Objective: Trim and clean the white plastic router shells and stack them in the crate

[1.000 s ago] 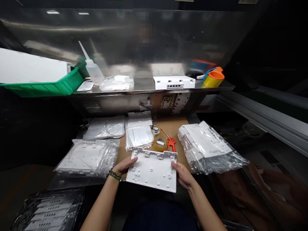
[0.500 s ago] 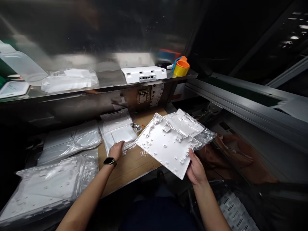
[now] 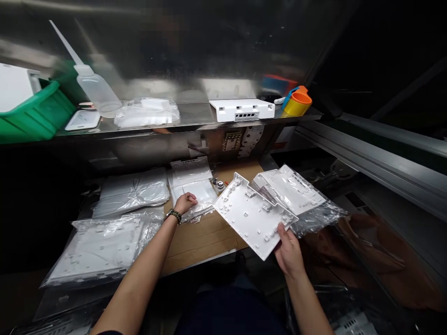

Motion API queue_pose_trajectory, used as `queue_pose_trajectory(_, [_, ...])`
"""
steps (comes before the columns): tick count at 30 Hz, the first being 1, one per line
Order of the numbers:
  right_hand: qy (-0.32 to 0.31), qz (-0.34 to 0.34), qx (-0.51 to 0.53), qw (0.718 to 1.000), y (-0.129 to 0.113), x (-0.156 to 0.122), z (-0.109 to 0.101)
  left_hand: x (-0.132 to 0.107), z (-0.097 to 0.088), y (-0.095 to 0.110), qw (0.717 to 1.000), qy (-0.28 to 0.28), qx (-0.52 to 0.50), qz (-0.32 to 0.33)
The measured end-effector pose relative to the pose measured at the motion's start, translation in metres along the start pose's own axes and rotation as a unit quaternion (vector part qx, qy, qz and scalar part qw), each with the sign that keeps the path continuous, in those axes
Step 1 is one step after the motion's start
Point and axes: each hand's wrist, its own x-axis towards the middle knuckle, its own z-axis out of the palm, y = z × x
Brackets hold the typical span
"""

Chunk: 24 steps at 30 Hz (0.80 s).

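My right hand (image 3: 288, 252) grips the near corner of a white plastic panel (image 3: 253, 215) with small pegs and clips on its face, held tilted above the cardboard mat (image 3: 199, 239). My left hand (image 3: 185, 203) rests with curled fingers on a stack of clear plastic bags (image 3: 195, 193) at the mat's back, pinching the top bag. A beaded bracelet sits on that wrist.
A bagged pile of white panels (image 3: 296, 195) lies right of the mat, more bagged panels (image 3: 101, 246) on the left. The steel shelf (image 3: 181, 122) above carries a green bin (image 3: 35, 114), a squeeze bottle (image 3: 94, 86), a white box (image 3: 241, 110) and an orange-yellow tape roll (image 3: 296, 103).
My left hand let go of the panel and moved to the stack of bags. My right hand alone lifted the panel and swung it right, tilted.
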Motion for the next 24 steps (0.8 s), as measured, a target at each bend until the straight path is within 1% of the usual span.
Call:
queue_pose_trajectory(3, [-0.024, -0.041, -0.119, 0.992, 0.024, -0.001, 0.02, 0.004, 0.004, -0.003, 1.0, 0.019, 0.006, 0.01])
queue_pose_trajectory(6, [-0.076, -0.06, -0.224, 0.97, 0.05, -0.005, 0.051, 0.004, 0.009, -0.004, 0.998, 0.038, 0.034, 0.03])
queue_pose_trajectory(9, [-0.142, -0.083, -0.263, 0.951, 0.073, -0.007, 0.082, -0.001, 0.013, -0.002, 0.995, 0.045, 0.066, 0.061])
queue_pose_trajectory(11, [-0.171, -0.105, -0.278, 0.939, 0.084, -0.007, 0.094, -0.005, 0.014, 0.001, 0.991, 0.046, 0.091, 0.088])
queue_pose_trajectory(14, [-0.171, -0.121, -0.299, 0.931, 0.093, -0.005, 0.097, -0.012, 0.011, 0.008, 0.984, 0.05, 0.124, 0.121])
queue_pose_trajectory(19, [-0.147, -0.119, -0.299, 0.935, 0.091, -0.003, 0.089, -0.01, -0.005, 0.026, 0.976, 0.084, 0.141, 0.141])
queue_pose_trajectory(21, [-0.132, -0.117, -0.282, 0.943, 0.089, -0.005, 0.089, -0.005, -0.013, 0.036, 0.977, 0.063, 0.135, 0.149])
queue_pose_trajectory(24, [-0.102, -0.126, -0.264, 0.951, 0.089, -0.007, 0.092, 0.004, -0.023, 0.053, 0.979, -0.005, 0.121, 0.164])
